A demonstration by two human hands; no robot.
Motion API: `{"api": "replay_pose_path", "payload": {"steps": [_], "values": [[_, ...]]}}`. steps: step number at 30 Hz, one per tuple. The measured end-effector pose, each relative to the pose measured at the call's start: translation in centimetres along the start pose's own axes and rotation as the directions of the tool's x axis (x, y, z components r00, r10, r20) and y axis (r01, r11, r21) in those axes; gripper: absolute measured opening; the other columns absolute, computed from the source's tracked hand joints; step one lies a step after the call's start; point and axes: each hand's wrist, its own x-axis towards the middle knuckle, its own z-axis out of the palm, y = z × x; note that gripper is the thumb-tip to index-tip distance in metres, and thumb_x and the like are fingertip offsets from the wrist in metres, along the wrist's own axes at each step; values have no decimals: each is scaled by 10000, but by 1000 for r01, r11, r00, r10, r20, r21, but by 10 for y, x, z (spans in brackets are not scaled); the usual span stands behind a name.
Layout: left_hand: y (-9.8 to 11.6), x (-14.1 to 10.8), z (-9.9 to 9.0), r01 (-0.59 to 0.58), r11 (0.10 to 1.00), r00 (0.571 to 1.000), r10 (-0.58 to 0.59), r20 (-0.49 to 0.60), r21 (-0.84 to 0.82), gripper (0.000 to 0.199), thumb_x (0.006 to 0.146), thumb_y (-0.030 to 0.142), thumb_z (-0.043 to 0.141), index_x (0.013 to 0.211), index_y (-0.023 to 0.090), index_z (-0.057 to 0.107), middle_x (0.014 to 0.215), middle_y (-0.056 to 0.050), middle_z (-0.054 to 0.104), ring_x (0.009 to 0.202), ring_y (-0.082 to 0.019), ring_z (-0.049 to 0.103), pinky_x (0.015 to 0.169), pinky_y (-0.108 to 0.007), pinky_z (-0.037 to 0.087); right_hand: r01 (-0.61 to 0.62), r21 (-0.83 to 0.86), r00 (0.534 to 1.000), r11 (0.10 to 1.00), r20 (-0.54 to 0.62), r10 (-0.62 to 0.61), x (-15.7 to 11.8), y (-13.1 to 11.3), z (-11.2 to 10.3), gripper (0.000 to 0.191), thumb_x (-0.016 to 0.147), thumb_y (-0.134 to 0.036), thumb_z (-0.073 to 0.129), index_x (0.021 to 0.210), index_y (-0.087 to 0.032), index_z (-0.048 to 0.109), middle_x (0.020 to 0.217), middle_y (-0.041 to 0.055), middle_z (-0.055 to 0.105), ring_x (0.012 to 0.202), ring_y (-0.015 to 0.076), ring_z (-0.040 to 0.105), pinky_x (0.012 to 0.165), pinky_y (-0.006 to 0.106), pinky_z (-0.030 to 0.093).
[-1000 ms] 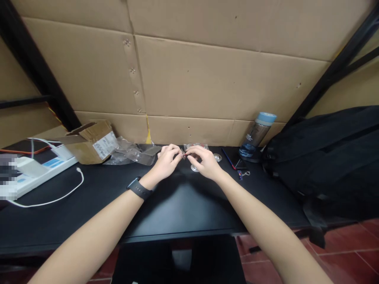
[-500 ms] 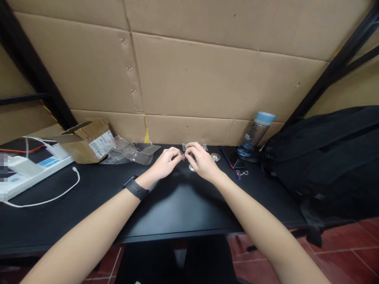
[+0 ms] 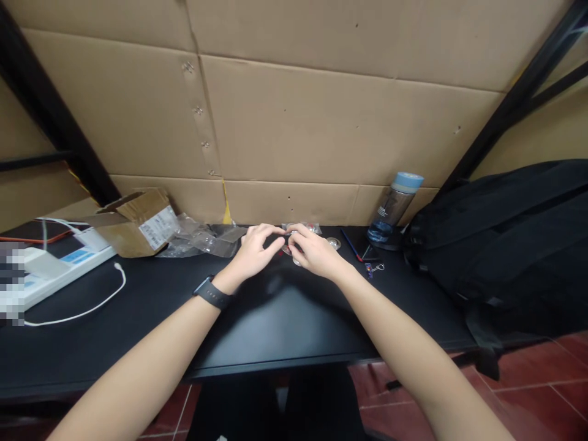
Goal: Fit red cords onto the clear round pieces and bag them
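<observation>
My left hand (image 3: 260, 250), with a dark watch (image 3: 212, 293) on its wrist, reaches over the black desk (image 3: 275, 324). Its thumb and index finger are apart, and the index tip comes close to my right fingertips. My right hand (image 3: 315, 252) is curled, fingers bent around a small clear-looking piece with a bit of red, too small to name. Partly under that hand lies a round pale disc (image 3: 296, 262). Just right of it is a round silvery piece (image 3: 334, 243). Behind the fingers rests a small clear packet (image 3: 313, 228) with red in it.
To the left are a power strip (image 3: 67, 269), a white cable (image 3: 124, 278), an opened cardboard box (image 3: 138, 226) and clear plastic packaging (image 3: 202, 237). To the right stand a bottle (image 3: 392, 208), a pen (image 3: 351, 245), a keychain (image 3: 370, 269) and a black backpack (image 3: 505, 245).
My left thumb and index finger have parted from the small piece they pinched. That piece now sits lower, at my right fingers. The view has shifted slightly.
</observation>
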Motion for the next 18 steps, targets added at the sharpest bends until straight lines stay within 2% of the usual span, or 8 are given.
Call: {"api": "replay_pose_path", "payload": {"steps": [5, 13, 18], "values": [[-2, -1, 5, -30, 999, 992, 27, 127, 20, 234, 929, 407, 594, 1101, 299, 710, 1215, -19, 671, 1173, -250, 527, 1058, -442, 360, 23, 3, 1000, 1000, -4, -23, 0, 1, 4, 135, 1003, -236, 468, 961, -208, 594, 1319, 108, 581, 1119, 204, 617, 920, 320, 527], [2, -5, 4, -65, 990, 974, 35, 223, 126, 267, 947, 483, 554, 1025, 322, 752, 1230, -24, 665, 1193, -294, 476, 1020, -489, 356, 26, 3, 1000, 1000, -5, -26, 0, 3, -3, 115, 965, -194, 492, 934, -208, 602, 1366, 113, 573, 1148, 223, 616, 932, 348, 524], [0, -6, 4, -95, 982, 964, 50, 263, 163, 211, 920, 433, 601, 1027, 329, 750, 1203, -37, 673, 1186, -305, 469, 966, -492, 364, 1, 24, 1000, 1000, 4, -1, -1, 5, -2, 115, 955, -193, 503, 932, -209, 615, 1361, 113, 580, 1170, 231, 607, 952, 356, 511]]}}
